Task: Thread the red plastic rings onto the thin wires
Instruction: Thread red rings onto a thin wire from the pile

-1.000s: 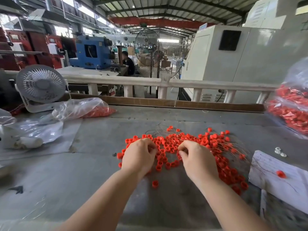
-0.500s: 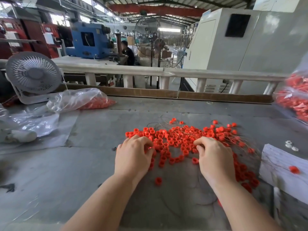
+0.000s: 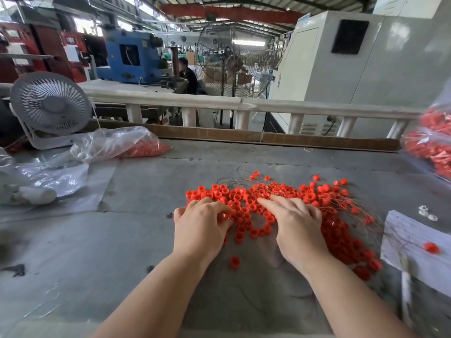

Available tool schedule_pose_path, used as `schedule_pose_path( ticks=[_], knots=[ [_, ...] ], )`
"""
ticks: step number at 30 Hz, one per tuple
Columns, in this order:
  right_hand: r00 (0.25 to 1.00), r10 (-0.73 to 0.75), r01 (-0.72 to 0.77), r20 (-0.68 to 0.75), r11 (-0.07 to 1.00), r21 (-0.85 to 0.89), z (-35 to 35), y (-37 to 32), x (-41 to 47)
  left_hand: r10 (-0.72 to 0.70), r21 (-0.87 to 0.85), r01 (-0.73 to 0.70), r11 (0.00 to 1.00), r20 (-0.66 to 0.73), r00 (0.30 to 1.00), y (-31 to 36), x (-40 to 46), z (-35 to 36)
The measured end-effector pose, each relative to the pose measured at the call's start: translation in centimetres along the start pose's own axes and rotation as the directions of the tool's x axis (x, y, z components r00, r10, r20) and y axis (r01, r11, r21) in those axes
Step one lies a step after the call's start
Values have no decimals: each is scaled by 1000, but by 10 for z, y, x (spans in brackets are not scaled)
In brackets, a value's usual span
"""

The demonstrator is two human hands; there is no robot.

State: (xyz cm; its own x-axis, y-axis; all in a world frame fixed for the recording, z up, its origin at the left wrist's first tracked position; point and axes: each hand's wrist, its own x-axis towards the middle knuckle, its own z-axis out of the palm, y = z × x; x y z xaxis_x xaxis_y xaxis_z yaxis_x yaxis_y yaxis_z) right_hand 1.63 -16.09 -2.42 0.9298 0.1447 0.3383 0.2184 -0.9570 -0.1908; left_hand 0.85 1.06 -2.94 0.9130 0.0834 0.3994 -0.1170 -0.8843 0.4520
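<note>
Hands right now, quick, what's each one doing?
Left hand: fingers curled on the small red plastic rings; grip cannot be told.
Right hand: open, fingers extended over them.

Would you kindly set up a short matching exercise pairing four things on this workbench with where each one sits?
Things:
1. small white fan
2. lone red ring
3. white paper sheet
4. clear bag of red parts

Places:
A. on the bare table between the two forearms
B. at the table's right edge, with one red ring on it
C. standing at the far left corner
D. lying just right of the fan

Pairs: 1-C, 2-A, 3-B, 4-D
</note>
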Motion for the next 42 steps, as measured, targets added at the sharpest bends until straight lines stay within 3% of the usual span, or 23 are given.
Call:
schedule_pose_path(
  ticks=[3, 8, 15, 18, 21, 25, 30, 35, 38, 42],
  knots=[
    [996, 24, -23, 82, 1000, -19, 1, -1, 0, 15, -2, -15, 1000, 10, 1000, 0, -1, 1],
    [996, 42, -39, 74, 999, -37, -1, -5, -1, 20, -22, -19, 1000, 17, 1000, 0, -1, 0],
    [981, 10, -8, -194, 1000, 15, -5, -5, -4, 38, -42, -38, 998, 2, 999, 1, -1, -1],
    [918, -102, 100, -384, 995, -25, -3, -7, -7, 60, -59, -61, 996, -21, 998, 3, -1, -2],
    [859, -239, 219, -453, 971, -97, -4, -11, -9, 72, -82, -75, 994, -42, 997, 5, -1, -3],
    [817, -396, 355, -419, 918, -174, -7, -19, -13, 114, -83, -116, 990, -33, 993, 7, -3, -3],
    [793, -490, 453, -361, 871, -188, -7, -24, -15, 180, -97, -180, 979, -12, 984, 11, -3, -2],
    [788, -496, 508, -365, 859, -70, -7, -24, -15, 150, -139, -154, 978, -45, 988, 10, -3, -4],
    [847, -315, 427, -428, 883, 194, -4, -23, -15, 111, -231, -137, 963, -123, 986, 12, -3, -5],
    [920, -142, 302, -366, 851, 429, -3, -22, -15, 72, -413, -127, 902, -146, 987, 17, -3, -7]
  ],
)
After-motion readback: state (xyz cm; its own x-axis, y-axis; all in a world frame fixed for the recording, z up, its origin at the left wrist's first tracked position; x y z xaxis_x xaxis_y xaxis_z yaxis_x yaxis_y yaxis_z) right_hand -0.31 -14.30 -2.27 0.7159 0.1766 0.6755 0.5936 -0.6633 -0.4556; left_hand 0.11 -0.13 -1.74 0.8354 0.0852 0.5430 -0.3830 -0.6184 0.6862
